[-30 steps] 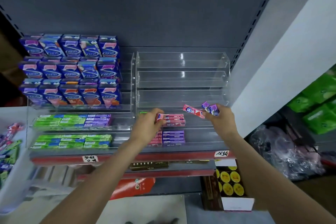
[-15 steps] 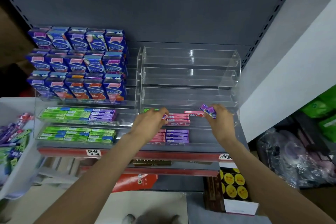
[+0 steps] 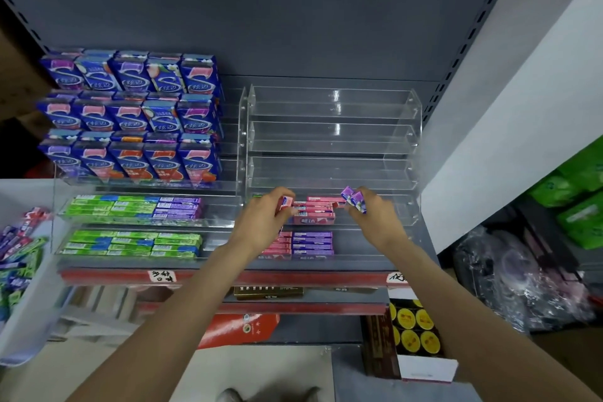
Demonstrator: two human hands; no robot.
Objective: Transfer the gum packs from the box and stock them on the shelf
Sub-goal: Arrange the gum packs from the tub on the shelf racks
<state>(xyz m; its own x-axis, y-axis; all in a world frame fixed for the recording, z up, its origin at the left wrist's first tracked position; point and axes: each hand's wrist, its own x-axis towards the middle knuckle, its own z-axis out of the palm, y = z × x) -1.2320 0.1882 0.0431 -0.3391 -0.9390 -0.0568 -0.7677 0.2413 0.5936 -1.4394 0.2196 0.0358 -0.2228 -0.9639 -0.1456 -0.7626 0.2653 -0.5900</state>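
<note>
You're partway: your left hand point(image 3: 261, 222) pinches a pink pack point(image 3: 286, 202) at the pink stack point(image 3: 314, 212), your right hand point(image 3: 375, 218) grips purple packs point(image 3: 354, 197), three upper trays point(image 3: 332, 140) look unfilled, and the box point(image 3: 19, 271) holds more.

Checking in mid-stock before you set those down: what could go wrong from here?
1. The right hand pinches two purple packs by their ends only; one could slip and fall behind the clear rack.
2. The left hand, gripping a pink pack, works against the pink stack and may knock it askew.
</note>
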